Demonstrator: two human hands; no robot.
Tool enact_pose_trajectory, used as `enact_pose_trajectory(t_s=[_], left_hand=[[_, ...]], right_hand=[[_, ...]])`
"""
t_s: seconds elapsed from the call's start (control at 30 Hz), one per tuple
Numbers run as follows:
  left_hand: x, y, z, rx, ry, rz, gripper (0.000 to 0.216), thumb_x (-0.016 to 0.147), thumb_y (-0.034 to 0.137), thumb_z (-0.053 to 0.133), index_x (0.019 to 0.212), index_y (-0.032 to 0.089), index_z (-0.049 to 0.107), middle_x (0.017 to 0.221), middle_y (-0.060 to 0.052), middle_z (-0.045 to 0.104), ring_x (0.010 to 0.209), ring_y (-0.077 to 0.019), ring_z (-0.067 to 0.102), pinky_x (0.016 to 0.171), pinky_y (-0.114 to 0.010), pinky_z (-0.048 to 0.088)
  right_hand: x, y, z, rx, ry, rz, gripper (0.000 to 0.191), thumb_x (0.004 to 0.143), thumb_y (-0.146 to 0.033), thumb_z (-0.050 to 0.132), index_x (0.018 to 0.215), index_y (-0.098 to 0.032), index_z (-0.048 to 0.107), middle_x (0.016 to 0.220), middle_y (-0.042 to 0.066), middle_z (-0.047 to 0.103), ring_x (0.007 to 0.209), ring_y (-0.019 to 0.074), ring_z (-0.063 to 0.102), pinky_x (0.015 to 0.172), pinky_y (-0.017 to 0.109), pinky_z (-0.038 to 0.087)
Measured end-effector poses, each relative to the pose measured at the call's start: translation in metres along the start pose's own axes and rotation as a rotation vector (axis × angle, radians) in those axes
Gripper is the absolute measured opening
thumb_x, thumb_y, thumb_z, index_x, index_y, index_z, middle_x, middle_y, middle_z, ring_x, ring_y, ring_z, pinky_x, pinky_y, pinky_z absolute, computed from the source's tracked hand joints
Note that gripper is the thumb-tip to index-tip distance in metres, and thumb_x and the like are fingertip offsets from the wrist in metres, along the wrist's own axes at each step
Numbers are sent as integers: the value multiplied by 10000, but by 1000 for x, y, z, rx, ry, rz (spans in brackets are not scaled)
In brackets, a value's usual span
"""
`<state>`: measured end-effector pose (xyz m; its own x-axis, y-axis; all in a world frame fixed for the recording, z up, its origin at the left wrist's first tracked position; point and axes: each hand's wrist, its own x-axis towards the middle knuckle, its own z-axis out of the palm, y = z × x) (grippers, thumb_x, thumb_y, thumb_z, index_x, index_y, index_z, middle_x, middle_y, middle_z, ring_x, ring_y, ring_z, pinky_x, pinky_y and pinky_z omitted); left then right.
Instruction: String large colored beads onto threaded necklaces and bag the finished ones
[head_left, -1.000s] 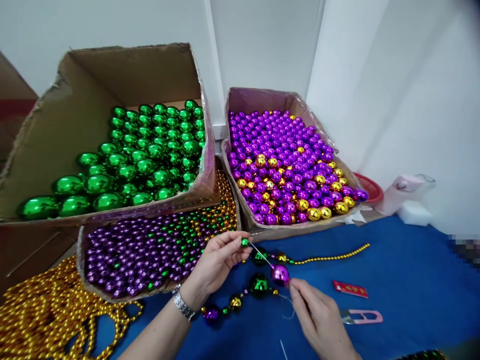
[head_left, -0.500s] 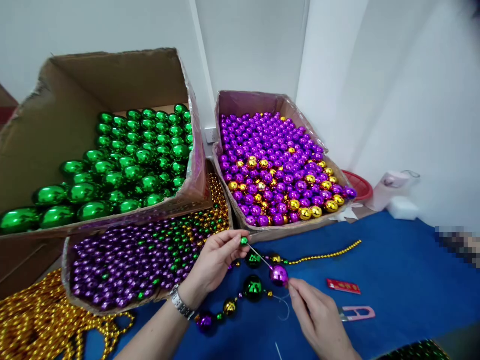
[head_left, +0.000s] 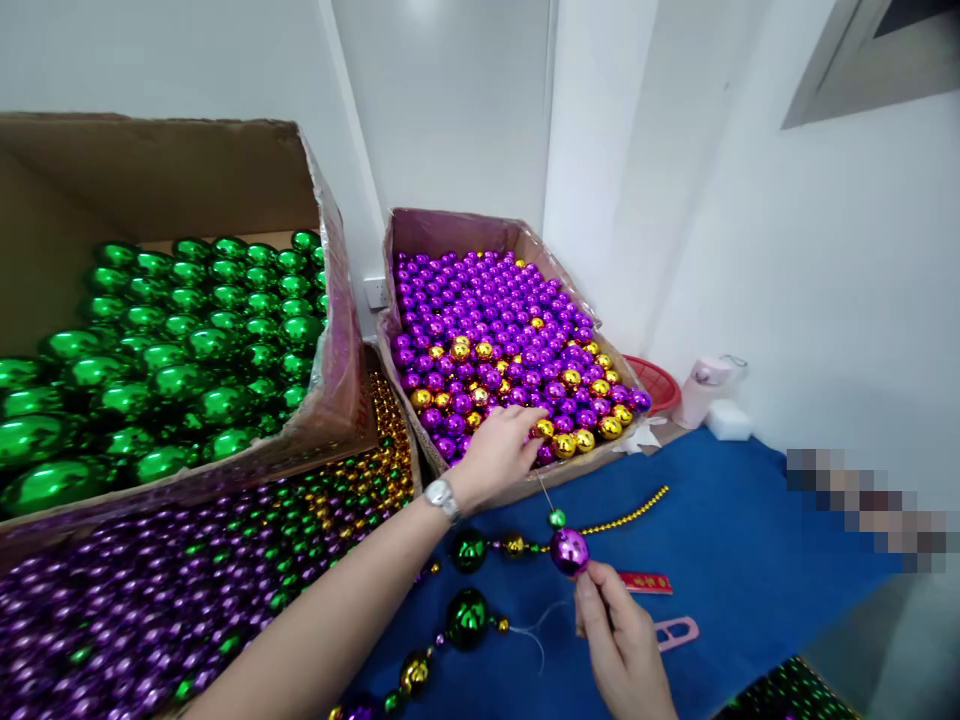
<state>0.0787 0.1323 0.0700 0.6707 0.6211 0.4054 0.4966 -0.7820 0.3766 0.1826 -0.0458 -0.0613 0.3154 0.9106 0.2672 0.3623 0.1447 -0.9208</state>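
Note:
My left hand (head_left: pixel 504 452) reaches over the near edge of the box of purple and gold beads, its fingertips closed on a gold bead (head_left: pixel 542 429). Above the blue cloth, my right hand (head_left: pixel 621 632) pinches just below a large purple bead (head_left: pixel 570 551) on a thin needle (head_left: pixel 545 490). A small green bead (head_left: pixel 556 519) sits on the needle above the purple one, and the bare tip points up toward the left hand. Left of the right hand lies a bead string, with a big green bead (head_left: pixel 467 618) and a gold bead (head_left: pixel 415 674).
A carton (head_left: pixel 341 330) of large green balls stands at left, above a tray of small purple, green and gold beads (head_left: pixel 225 560). On the blue cloth (head_left: pixel 735 540) lie a red packet (head_left: pixel 649 582) and a pink-handled tool (head_left: pixel 679 632). A red basket (head_left: pixel 654 385) stands behind.
My left hand has left the green bead on the needle and moved up to the bead box. The green bead has slid down against the purple one. The view has shifted right.

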Motion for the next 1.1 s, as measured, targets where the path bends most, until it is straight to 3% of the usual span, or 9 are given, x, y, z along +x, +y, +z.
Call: enact_pose_trajectory(t_s=[0.13, 0.23, 0.37, 0.5, 0.7, 0.8, 0.87, 1.03, 1.1], left_hand=[[25, -6, 32, 115, -52, 13, 264, 779, 98, 525, 1004, 192, 629, 1010, -152, 600, 1010, -328, 507, 865, -480, 382], [29, -10, 38, 158, -68, 8, 268, 802, 65, 440, 978, 173, 610, 1017, -171, 556, 990, -331, 510, 845, -501, 376], [27, -19, 30, 172, -89, 0, 300, 784, 81, 460, 1051, 166, 568, 1055, -165, 502, 944, -315, 528, 818, -476, 397], [23, -26, 27, 135, -86, -18, 271, 751, 66, 495, 983, 169, 588, 1015, -151, 516, 962, -310, 506, 840, -469, 394], [15, -33, 5, -37, 51, -72, 253, 693, 49, 550, 915, 148, 621, 996, -152, 535, 1052, -335, 441, 930, -510, 339], [1, -31, -13, -156, 131, -118, 207, 747, 137, 563, 947, 161, 609, 974, -117, 555, 991, -283, 503, 913, -475, 387], [-16, -25, -22, -346, 171, -177, 202, 807, 215, 538, 1004, 183, 570, 935, -80, 583, 892, -224, 564, 837, -418, 461], [-60, 1, -27, -1422, 285, -489, 156, 778, 266, 640, 890, 191, 561, 882, -22, 626, 820, -158, 617, 851, -403, 495], [-72, 8, -26, -1561, 339, -544, 137, 765, 237, 664, 839, 176, 565, 836, -12, 631, 814, -153, 622, 881, -416, 488]], right_hand=[[-1, 1, 0, 18, -18, 63, 287, 958, -407, 366, 880, -185, 530, 589, -24, 503, 527, 122, 515, 518, 189, 416], [-1, 0, 1, 23, -12, 62, 289, 954, -412, 371, 873, -187, 532, 580, -27, 496, 519, 121, 507, 517, 188, 414], [2, -3, 0, 7, -16, 32, 284, 953, -401, 381, 851, -186, 536, 576, -28, 499, 513, 116, 511, 501, 177, 407], [4, -7, 1, -9, -14, -13, 298, 956, -394, 379, 818, -182, 537, 563, -32, 491, 498, 108, 502, 492, 168, 408], [2, -10, 0, -14, 19, -50, 307, 955, -394, 382, 807, -178, 542, 562, -30, 496, 488, 107, 505, 486, 164, 421], [2, -12, -3, -38, 14, -48, 289, 959, -372, 376, 819, -181, 541, 561, -29, 499, 485, 107, 510, 484, 161, 426], [3, -15, -3, -61, 4, -81, 271, 959, -355, 381, 823, -185, 542, 565, -27, 511, 485, 107, 516, 482, 159, 425], [3, -24, 0, -164, -32, -227, 225, 959, -291, 377, 888, -186, 563, 623, -1, 572, 518, 119, 546, 512, 175, 432], [2, -24, 2, -192, -47, -272, 207, 957, -263, 378, 919, -183, 566, 652, 6, 590, 538, 124, 563, 530, 187, 435]])
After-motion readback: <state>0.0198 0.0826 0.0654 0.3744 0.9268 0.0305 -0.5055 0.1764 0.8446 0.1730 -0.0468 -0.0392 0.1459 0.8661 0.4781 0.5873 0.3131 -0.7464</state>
